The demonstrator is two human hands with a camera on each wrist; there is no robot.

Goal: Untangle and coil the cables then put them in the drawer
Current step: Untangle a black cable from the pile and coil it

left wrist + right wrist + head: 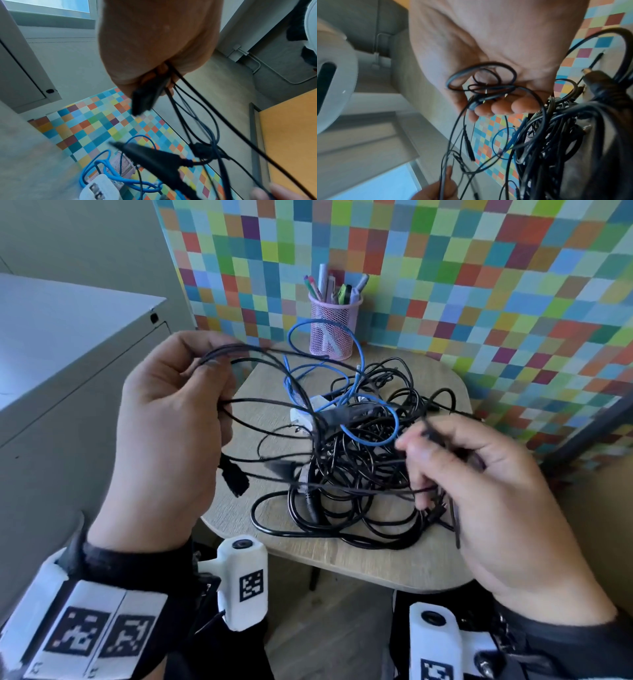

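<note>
A tangle of black cables [352, 474] lies on a small wooden table [359, 563], mixed with a blue cable [373, 419] and a white adapter [303, 414]. My left hand [171, 419] is raised at the table's left edge and grips several loops of thin black cable [246, 354]; a black plug [234, 477] hangs below it. In the left wrist view the same plug [145, 100] pokes out under the curled fingers. My right hand [479, 470] holds thin black cable strands [481, 83] curled in its fingers, at the tangle's right side.
A pink mesh pen cup [332, 326] stands at the table's back edge against a multicoloured checkered wall [479, 285]. A grey cabinet [61, 344] stands to the left. A dark bar [589, 422] slants at the right.
</note>
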